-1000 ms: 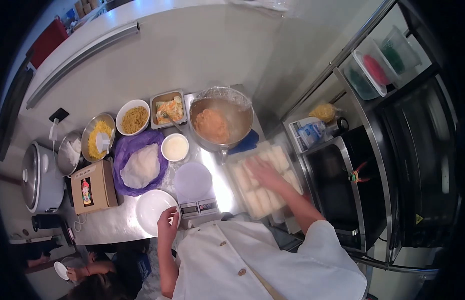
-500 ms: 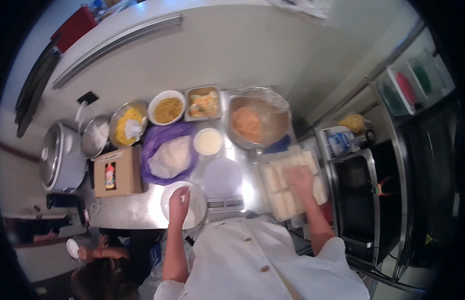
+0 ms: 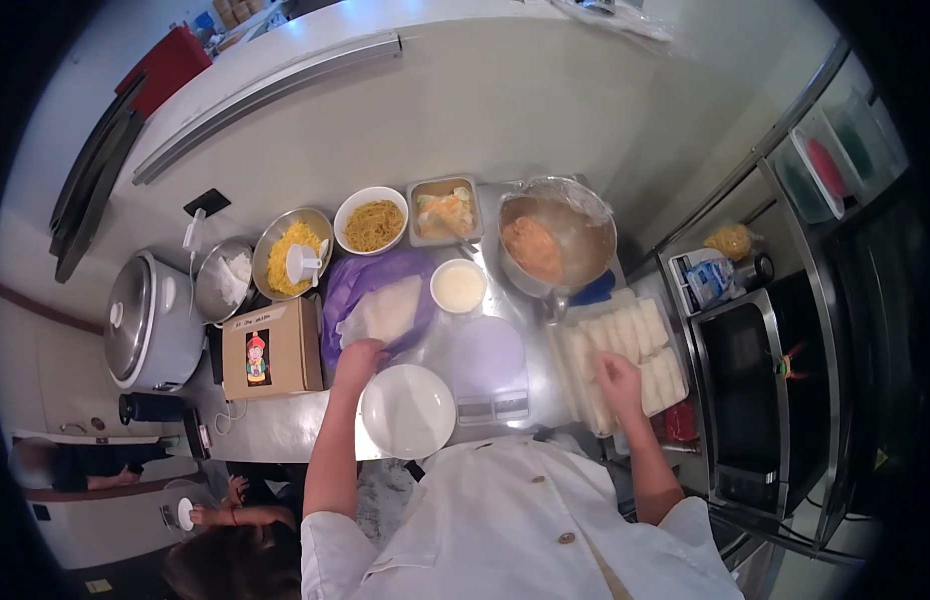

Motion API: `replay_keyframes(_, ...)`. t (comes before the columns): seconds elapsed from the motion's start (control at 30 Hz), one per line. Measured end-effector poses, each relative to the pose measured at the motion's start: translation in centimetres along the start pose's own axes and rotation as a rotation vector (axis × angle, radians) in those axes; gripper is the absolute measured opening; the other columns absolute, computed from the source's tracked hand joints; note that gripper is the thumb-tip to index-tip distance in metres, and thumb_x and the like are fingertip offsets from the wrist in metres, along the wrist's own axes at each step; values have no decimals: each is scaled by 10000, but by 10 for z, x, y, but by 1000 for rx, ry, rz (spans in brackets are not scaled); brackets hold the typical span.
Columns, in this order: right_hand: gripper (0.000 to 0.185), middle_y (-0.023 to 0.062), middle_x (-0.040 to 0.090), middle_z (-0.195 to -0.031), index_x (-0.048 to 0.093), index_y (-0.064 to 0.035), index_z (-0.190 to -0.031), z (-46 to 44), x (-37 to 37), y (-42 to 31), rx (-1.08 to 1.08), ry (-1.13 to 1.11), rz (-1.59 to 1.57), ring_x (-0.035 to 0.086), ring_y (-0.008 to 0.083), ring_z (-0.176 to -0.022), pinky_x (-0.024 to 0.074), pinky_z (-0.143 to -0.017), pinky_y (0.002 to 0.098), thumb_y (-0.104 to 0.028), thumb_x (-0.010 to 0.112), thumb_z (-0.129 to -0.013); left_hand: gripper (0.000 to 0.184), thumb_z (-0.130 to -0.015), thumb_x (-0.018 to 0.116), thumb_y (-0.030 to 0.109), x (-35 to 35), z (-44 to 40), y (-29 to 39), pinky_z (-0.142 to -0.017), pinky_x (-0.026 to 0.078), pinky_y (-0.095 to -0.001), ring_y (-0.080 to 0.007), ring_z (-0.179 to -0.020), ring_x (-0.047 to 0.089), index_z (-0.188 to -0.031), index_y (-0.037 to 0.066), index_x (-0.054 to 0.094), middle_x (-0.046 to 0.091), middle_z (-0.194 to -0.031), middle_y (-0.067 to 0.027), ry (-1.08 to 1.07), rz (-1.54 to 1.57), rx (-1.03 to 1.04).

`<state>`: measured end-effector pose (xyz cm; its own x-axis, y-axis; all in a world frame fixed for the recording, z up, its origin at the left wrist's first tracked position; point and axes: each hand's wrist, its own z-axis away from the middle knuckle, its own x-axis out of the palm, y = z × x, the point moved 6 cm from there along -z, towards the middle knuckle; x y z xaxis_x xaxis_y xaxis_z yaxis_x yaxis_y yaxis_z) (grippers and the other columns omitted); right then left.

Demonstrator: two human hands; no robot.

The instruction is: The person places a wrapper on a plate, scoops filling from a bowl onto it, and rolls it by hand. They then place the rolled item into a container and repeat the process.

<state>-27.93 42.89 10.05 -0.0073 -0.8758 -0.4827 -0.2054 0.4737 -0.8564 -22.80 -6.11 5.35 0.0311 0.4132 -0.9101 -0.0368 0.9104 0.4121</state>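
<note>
My left hand reaches to the near edge of a purple plastic bag. Pale, thin sheets lie in the bag, just beyond the fingers, whose tips are hidden. Below that hand stands a white plate with nothing on it. My right hand, fingers curled together, is over the near part of a clear plastic tray filled with rows of pale rolls. Whether anything is between those fingers cannot be made out.
A kitchen scale with a round pale disc sits centrally. Behind are a cup of creamy liquid, a steel bowl with orange filling, noodles and yellow shreds. A cardboard box and cooker stand left; another person's hand shows below.
My left hand has moved from above the plate to the purple bag's edge. My right hand has shifted nearer to me over the tray. The whole view has swung slightly.
</note>
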Motion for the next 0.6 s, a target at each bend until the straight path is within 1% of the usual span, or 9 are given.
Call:
replay_keyframes(0.03,95,80,656,-772,687,-1,-950,4,1,2,9,8,2,585,111,-628,465,-564,250,-29,662,-863,255,-728,752,242,-6,1,-1,-671,480,-429,-356,-726,610,-786,9,666,639,-728,-146,75,98,-24)
replay_keyframes(0.07,113,82,661,-784,689,-1,-968,7,5,3,9,0,-43,590,111,-640,472,-576,247,-20,662,-860,255,-728,752,242,-9,1,-2,-671,480,-429,-356,-726,610,-786,9,666,639,-728,-146,68,100,-16)
replay_keyframes(0.13,134,84,667,-796,692,-1,-986,9,9,-7,13,-1,-87,595,111,-651,479,-588,244,-12,663,-856,247,-762,752,222,-14,4,-14,-575,448,-366,-255,-566,562,-793,-7,666,612,-644,-124,-79,154,-272)
replay_keyframes(0.17,141,82,669,-803,693,-2,-993,10,10,-12,8,-14,-77,597,108,-664,482,-600,241,-13,665,-855,247,-762,752,222,-16,3,-10,-575,448,-366,-255,-566,562,-793,-7,666,612,-644,-124,-84,154,-265)
replay_keyframes(0.23,148,80,671,-811,695,-4,-1000,10,17,-21,7,-24,-64,599,104,-676,485,-612,238,-14,667,-854,237,-808,750,204,-23,8,-10,-522,403,-304,-124,-506,466,-773,-18,673,556,-552,-68,121,539,-283)
replay_keyframes(0.33,149,76,677,-826,696,-1,-1003,9,32,-32,18,-55,-71,602,100,-706,491,-646,238,-25,669,-859,232,-864,716,185,-31,14,-3,-530,398,-277,-57,-564,459,-809,-34,663,539,-558,-22,205,614,-307)
replay_keyframes(0.47,140,59,685,-845,694,1,-999,2,61,-59,42,-97,-131,604,103,-728,500,-695,246,-49,670,-870,221,-913,666,187,-57,19,38,-572,417,-265,-67,-612,484,-881,-31,642,572,-637,-24,232,612,-225)
replay_keyframes(0.57,207,56,688,-959,674,-17,-1085,-1,93,-73,183,-222,-285,608,96,-827,492,-775,249,-88,672,-891,178,-973,575,181,-81,19,93,-676,439,-244,-63,-750,517,-1020,11,603,607,-813,-37,174,775,-71)
replay_keyframes(0.6,270,55,671,-1044,638,-37,-1160,1,108,-78,305,-337,-401,605,103,-914,480,-837,262,-160,650,-920,178,-973,575,181,-89,21,111,-676,439,-244,-63,-750,517,-1020,11,603,607,-813,-37,175,777,-69)
